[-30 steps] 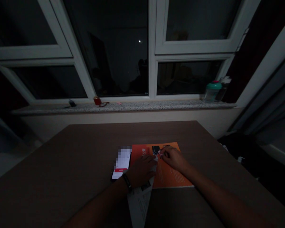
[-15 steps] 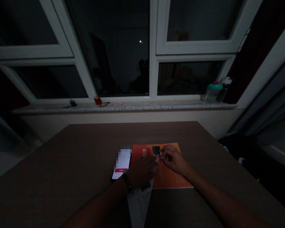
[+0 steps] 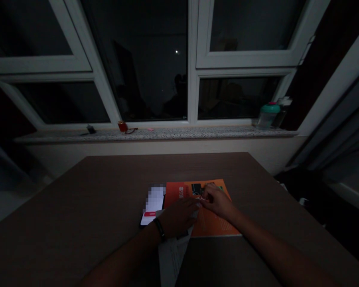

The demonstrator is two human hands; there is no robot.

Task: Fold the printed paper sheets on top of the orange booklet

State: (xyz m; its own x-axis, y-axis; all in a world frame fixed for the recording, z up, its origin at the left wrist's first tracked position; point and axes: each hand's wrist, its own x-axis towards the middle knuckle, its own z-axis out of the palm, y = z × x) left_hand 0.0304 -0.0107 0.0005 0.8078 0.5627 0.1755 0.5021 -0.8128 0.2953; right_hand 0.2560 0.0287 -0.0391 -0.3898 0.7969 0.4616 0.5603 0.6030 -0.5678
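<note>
A dim room, probably in a home: white-framed windows (image 3: 192, 59) fill the upper frame above a speckled stone sill (image 3: 179, 133) with a teal-lidded clear bottle (image 3: 267, 116), and grey-blue curtains (image 3: 332, 119) hang at right.

the rectangular book with a paper cover (image 3: 214, 223) is red on one side and orange on the other; the flat wooden table (image 3: 113, 179) is dark brown; the stone window sill (image 3: 179, 133) is speckled grey, black and white; the round plastic bottle lid (image 3: 270, 107) is teal.
</note>
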